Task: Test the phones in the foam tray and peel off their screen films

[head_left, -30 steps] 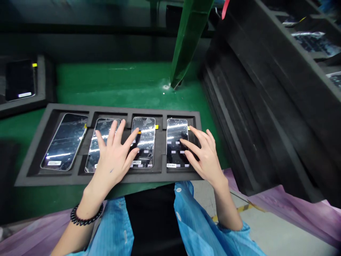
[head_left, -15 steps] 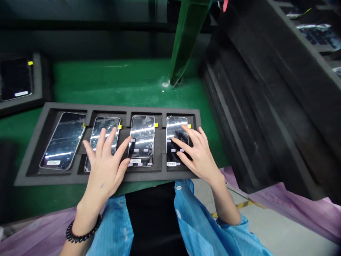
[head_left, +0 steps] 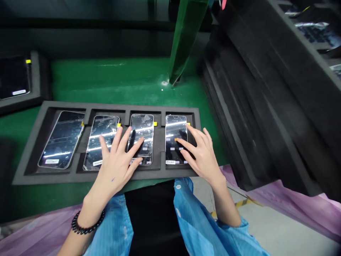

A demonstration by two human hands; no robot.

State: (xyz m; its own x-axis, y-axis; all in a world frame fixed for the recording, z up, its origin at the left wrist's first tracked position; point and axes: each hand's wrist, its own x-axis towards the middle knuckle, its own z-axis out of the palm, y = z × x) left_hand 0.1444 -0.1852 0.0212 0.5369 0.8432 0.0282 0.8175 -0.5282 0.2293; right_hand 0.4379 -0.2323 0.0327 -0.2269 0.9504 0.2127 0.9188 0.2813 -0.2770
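Several phones lie face up in the compartments of a dark foam tray (head_left: 106, 106), each with a yellow tab at its right edge. My right hand (head_left: 204, 156) has its fingers apart over the rightmost phone (head_left: 173, 129); its index finger is at an orange mark on that lit screen. My left hand (head_left: 114, 169) is spread, its index finger and thumb over the third phone (head_left: 141, 122) and its other fingers over or beside the second phone (head_left: 99, 124). At the far left the first phone (head_left: 62, 138) lies tilted, with no hand on it.
Tall stacked black foam trays (head_left: 255, 92) rise on the right. A green post (head_left: 183, 42) stands at the back of the green table (head_left: 112, 78). Another foam tray (head_left: 42, 78) holding a phone (head_left: 14, 76) sits at the left.
My left hand has moved right, from between the second and third phones onto the third. My right hand has shifted slightly right, and an orange mark now shows on the rightmost screen.
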